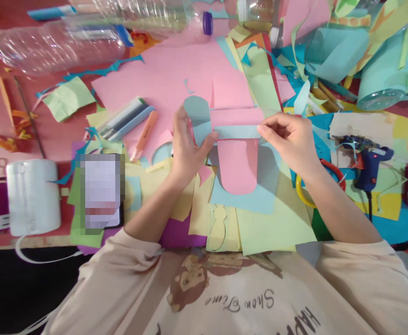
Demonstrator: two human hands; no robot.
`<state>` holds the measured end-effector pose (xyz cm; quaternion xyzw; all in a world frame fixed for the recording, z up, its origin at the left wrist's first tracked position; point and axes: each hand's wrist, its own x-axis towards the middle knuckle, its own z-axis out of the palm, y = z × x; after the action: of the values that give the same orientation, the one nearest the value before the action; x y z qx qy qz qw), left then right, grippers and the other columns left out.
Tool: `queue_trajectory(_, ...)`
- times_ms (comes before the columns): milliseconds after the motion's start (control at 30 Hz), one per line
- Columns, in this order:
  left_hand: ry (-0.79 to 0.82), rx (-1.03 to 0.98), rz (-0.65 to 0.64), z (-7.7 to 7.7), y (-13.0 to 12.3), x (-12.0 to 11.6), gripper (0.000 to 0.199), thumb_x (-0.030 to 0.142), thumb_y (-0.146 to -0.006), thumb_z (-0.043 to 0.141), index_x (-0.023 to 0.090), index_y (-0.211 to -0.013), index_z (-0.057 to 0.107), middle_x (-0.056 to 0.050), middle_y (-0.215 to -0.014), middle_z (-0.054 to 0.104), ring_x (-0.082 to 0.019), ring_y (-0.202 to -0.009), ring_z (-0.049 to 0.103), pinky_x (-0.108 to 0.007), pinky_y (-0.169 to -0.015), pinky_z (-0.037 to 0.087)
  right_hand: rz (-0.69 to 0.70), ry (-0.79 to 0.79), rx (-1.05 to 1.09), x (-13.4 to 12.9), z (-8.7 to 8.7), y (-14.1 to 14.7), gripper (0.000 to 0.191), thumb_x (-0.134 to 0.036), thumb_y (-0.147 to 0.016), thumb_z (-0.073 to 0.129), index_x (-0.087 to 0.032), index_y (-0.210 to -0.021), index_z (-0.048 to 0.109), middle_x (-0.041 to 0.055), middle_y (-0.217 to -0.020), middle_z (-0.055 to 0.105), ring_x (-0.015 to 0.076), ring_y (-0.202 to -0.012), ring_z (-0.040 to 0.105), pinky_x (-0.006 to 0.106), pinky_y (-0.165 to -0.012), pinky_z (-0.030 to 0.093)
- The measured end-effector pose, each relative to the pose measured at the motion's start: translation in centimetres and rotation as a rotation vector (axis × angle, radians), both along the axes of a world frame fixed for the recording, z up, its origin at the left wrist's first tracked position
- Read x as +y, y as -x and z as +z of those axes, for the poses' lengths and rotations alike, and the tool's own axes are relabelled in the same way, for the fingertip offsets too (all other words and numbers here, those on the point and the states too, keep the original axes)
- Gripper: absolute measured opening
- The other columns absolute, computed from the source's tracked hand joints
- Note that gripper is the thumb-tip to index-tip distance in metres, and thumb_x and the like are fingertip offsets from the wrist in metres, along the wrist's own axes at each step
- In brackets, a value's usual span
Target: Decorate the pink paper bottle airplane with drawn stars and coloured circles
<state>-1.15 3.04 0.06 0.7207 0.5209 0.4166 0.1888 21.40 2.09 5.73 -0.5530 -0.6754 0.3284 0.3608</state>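
Between my hands a narrow light blue paper strip (pixel 237 132) is stretched flat across a pink paper piece (pixel 238 167) with a rounded lower end. My left hand (pixel 190 144) grips a larger blue-grey paper piece (pixel 197 114) with a rounded top, its thumb at the strip's left end. Thumb and forefinger of my right hand (pixel 288 139) pinch the strip's right end. A pink band of paper (pixel 237 114) runs just above the strip. Beneath the pink piece lies a light blue sheet (pixel 267 186).
A blue glue gun (pixel 370 167) and yellow-red scissors handles (pixel 303 190) lie right. Markers (pixel 127 118) and a phone (pixel 102 190) are left, beside a white box-shaped device (pixel 32 197). Plastic bottles (pixel 57 46) lie at the back among paper scraps and a large pink sheet (pixel 176 65).
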Motion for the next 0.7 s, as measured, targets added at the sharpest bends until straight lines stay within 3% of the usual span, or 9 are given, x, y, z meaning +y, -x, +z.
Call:
queue_trajectory(267,0.018,-0.027,0.012,-0.4,0.1,0.1,0.047,0.043,-0.090,0.053,0.035,-0.129,0.030,-0.008,-0.135,0.048,-0.023,-0.131,0.046,-0.046,-0.106,0.044,-0.034,-0.049,-0.019,-0.2,-0.1,-0.4,0.020,-0.039,-0.089,0.058,-0.022,-0.078,0.062,0.0008,-0.071,0.060,0.0137,-0.062,0.055,0.029,-0.057,0.043)
queue_trajectory(400,0.031,0.006,0.018,-0.3,0.2,0.1,0.043,0.045,-0.092,0.051,0.035,-0.128,0.030,-0.007,-0.138,0.047,-0.021,-0.131,0.046,-0.044,-0.105,0.045,-0.095,-0.173,-0.165,0.2,-0.1,-1.1,0.019,-0.041,-0.093,0.050,-0.027,-0.097,0.061,0.0061,-0.097,0.066,0.0227,-0.091,0.062,0.037,-0.076,0.051)
queue_trajectory(500,0.039,0.021,0.020,0.1,0.1,-0.1,0.043,0.049,-0.093,0.048,0.033,-0.129,0.031,-0.007,-0.139,0.047,-0.020,-0.130,0.047,-0.042,-0.104,0.046,-0.015,-0.225,-0.293,0.5,-0.3,-1.0,0.023,-0.038,-0.092,0.052,-0.030,-0.113,0.057,0.0080,-0.121,0.062,0.0292,-0.117,0.055,0.048,-0.094,0.047)
queue_trajectory(700,0.052,-0.044,0.008,0.8,0.1,-0.2,0.046,0.056,-0.091,0.047,0.029,-0.128,0.040,-0.004,-0.134,0.051,-0.022,-0.129,0.047,-0.043,-0.105,0.045,0.057,-0.253,-0.340,0.0,-0.9,-0.3,0.025,-0.032,-0.094,0.049,-0.029,-0.118,0.056,0.0070,-0.126,0.061,0.0268,-0.121,0.054,0.049,-0.103,0.042)
